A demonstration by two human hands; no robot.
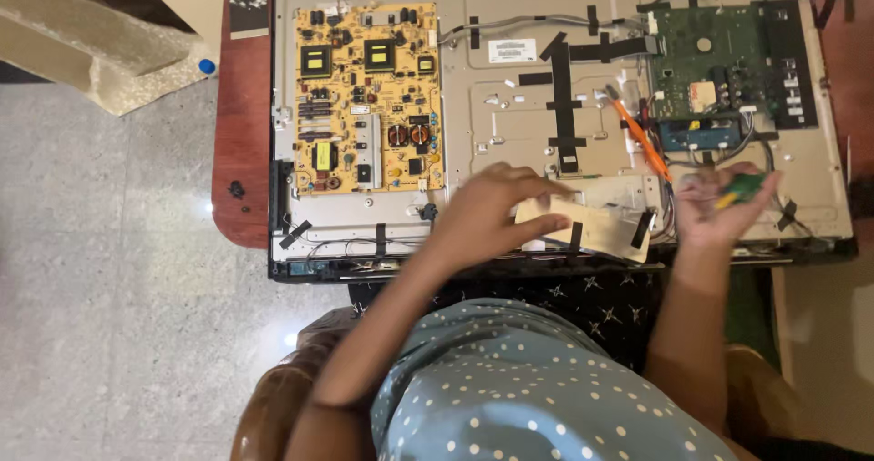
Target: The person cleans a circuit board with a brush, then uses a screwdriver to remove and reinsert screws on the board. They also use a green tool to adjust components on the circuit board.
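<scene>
Our left hand (496, 211) presses with spread fingers on the pale rectangular strip board (592, 224) at 6 o'clock of the opened grey metal television chassis (510, 106). Our right hand (719, 206) grips a small green-handled tool (742, 188). Both circuit boards remain mounted.

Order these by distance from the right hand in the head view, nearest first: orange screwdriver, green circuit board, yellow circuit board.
From the right hand:
1. Orange screwdriver, just above-left of it.
2. Green circuit board, above it, top right.
3. Yellow circuit board, far across on the left.
</scene>
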